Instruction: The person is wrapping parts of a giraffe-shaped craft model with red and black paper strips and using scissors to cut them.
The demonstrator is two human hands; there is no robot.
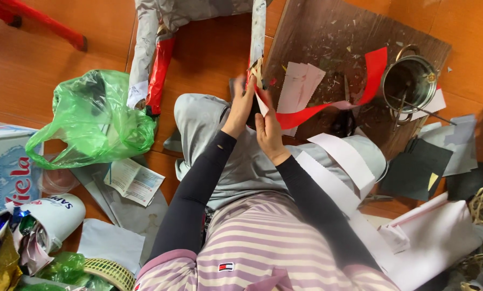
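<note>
Hands: two, both the person's own, meeting at the centre of the frame above the raised knee.
Left hand: fingers pinched on the lower end of the patterned strip, which runs up to the top edge.
Right hand: closed on the near end of the red paper strip, which curves off to the right over the wooden board.
White paper strips: two, on the lap just right of the right hand.
Metal pot: one, on the board, upper right.
Green plastic bag: one, on the floor at left, well apart from both hands.
</note>
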